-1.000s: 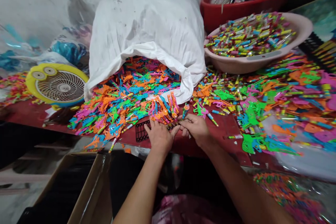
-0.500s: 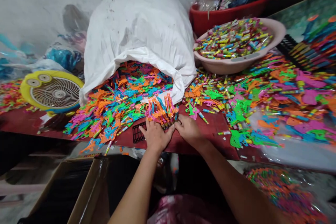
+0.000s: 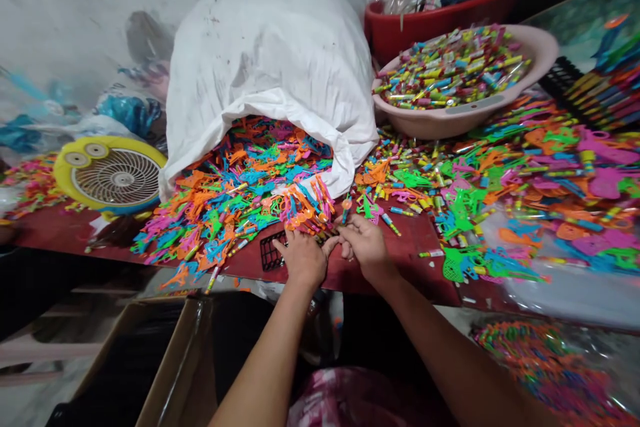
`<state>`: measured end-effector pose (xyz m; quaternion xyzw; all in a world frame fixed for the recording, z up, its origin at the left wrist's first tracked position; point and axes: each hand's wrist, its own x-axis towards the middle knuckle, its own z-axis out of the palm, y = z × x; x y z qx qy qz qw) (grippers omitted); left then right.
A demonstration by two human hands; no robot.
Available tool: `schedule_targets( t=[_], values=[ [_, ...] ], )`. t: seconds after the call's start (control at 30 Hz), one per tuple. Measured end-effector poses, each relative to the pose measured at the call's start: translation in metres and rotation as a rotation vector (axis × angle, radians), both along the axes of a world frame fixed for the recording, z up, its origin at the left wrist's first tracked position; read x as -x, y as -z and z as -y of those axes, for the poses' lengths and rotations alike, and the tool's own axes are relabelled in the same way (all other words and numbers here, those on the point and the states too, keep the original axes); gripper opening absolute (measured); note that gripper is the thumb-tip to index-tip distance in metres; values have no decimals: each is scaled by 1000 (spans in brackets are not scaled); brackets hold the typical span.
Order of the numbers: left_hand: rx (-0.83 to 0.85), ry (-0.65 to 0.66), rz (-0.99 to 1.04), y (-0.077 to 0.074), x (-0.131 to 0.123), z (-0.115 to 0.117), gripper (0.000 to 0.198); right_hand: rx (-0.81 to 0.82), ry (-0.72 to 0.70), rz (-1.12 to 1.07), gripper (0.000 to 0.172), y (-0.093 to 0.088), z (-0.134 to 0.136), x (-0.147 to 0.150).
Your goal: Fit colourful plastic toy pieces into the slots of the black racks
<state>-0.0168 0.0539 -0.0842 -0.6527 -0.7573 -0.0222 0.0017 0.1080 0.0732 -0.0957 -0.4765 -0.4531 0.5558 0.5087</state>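
Leaning over a red worktop (image 3: 413, 260), a person is bringing both hands together just inside its front edge, where a black plastic rack (image 3: 273, 252) is lying with its left end exposed. A heap of plastic toys (image 3: 213, 210) is spilling from a white sack (image 3: 270, 33), hemming in the work from behind and reaching the front edge on the left. To the right, a strip of red surface is showing between the hands and more scattered toys, while a pink basin (image 3: 443, 123) is standing farther back. The forearms are crossing the front edge from below. The left hand (image 3: 305, 260) is lying palm down over the rack, thumb spread toward the right hand, its fingertips meeting a row of toys (image 3: 307, 207); whether it is gripping any cannot be told. The right hand (image 3: 367, 243) is curling inward, thumb and fingers drawn narrow, apparently pinching a small blue toy (image 3: 345, 212) standing upright beside the row.
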Motion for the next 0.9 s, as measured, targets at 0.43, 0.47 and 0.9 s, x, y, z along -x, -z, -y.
schedule_targets(
  t=[0.43,0.47,0.9],
  values=[
    [-188,-7,70,4,6,7,88,-238,26,328,32,-6,16,-10],
    [-189,1,76,3,7,9,87,-262,34,348,32,-7,17,-9],
    [-125,71,94,3,23,20,79,-266,54,374,26,4,28,7]
  ],
)
